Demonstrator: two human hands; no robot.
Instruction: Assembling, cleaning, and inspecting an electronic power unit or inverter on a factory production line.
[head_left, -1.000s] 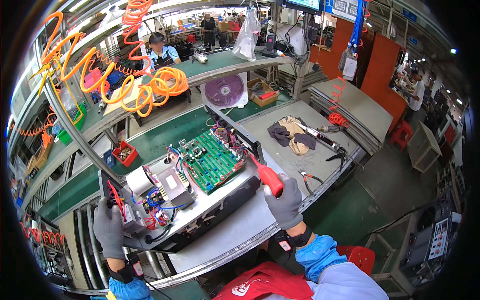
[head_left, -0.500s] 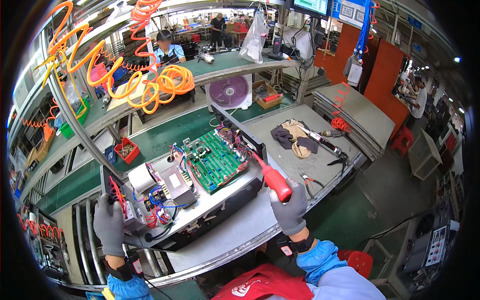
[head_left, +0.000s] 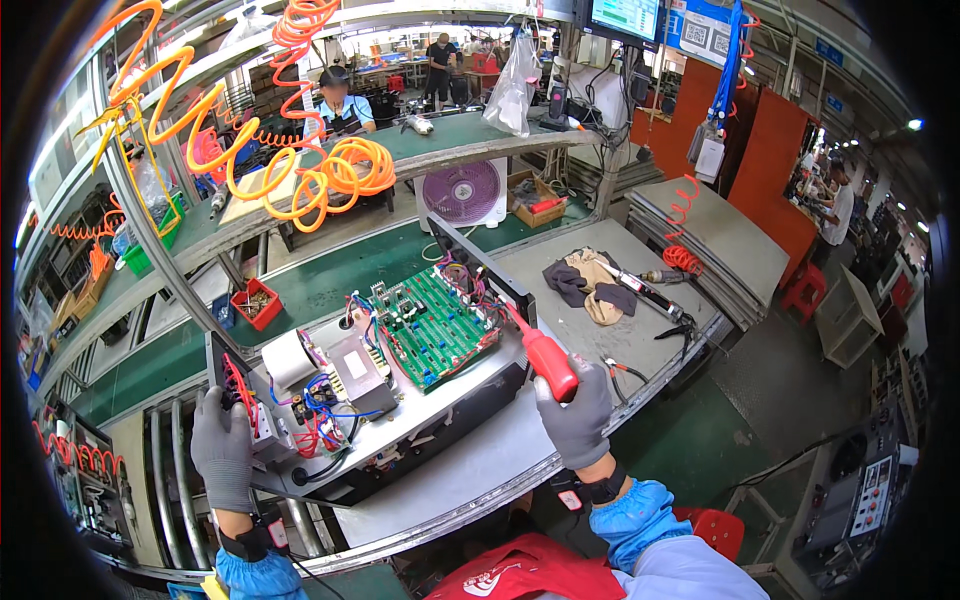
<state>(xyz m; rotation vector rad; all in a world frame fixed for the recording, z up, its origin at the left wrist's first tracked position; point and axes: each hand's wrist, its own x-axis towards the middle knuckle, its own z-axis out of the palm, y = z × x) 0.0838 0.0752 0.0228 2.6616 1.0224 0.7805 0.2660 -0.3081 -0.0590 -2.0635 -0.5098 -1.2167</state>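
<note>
An opened electronics chassis (head_left: pixel 460 405) lies tilted in front of me, its upright end panels at left and right. Inside are a green circuit board (head_left: pixel 437 325), a transformer (head_left: pixel 358 375), a white cylinder (head_left: pixel 288 358) and bundled coloured wires. My left hand (head_left: pixel 222 447), gray-gloved, is closed round the edge of the left end panel (head_left: pixel 214 362). In my gloved right hand (head_left: pixel 578 415) is a red squeeze bottle (head_left: pixel 550 366). Its thin nozzle points up and left at the wires beside the right end panel (head_left: pixel 490 270); whether the tip touches is too small to tell.
A cloth (head_left: pixel 597 285), a long-barrelled tool (head_left: pixel 650 295) and pliers (head_left: pixel 625 372) lie on the gray bench at right. A red bin (head_left: pixel 257 304) of small parts and a purple fan (head_left: pixel 462 190) stand beyond the chassis. An orange coiled hose (head_left: pixel 345 175) hangs overhead.
The whole view has shifted very slightly. Both hands keep their holds, and the bottle's nozzle stays by the right end panel.
</note>
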